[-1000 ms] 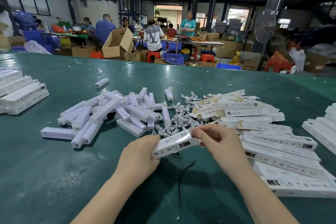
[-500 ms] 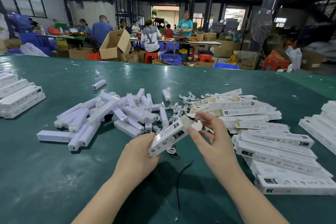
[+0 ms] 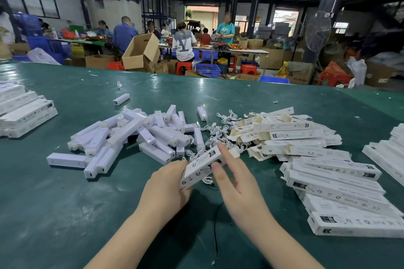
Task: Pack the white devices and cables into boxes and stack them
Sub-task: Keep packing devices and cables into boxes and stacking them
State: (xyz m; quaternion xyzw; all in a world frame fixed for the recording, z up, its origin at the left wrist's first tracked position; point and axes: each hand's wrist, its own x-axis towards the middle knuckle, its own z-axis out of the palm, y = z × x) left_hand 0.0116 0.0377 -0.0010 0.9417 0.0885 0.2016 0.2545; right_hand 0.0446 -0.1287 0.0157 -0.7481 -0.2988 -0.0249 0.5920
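My left hand (image 3: 166, 188) grips the near end of a slim white box (image 3: 202, 167), which tilts up and away to the right. My right hand (image 3: 235, 178) lies against the box's far half, fingers straight, thumb under its side. A pile of white stick-shaped devices (image 3: 131, 137) covers the green table (image 3: 54, 214) to the left. Coiled white cables (image 3: 216, 135) lie just beyond the box. Open, unfilled boxes (image 3: 282, 131) are heaped at the right, with closed boxes (image 3: 336, 183) laid in rows nearer me.
More stacked boxes sit at the far left (image 3: 24, 113) and the far right edge (image 3: 387, 150). A thin black cord (image 3: 215, 225) lies on the table between my forearms. Beyond the table, people work at benches among cardboard cartons (image 3: 140, 50).
The box has swung from lying level across both hands to pointing up and away. My right hand has moved from its end flap onto its side, fingers straightened.
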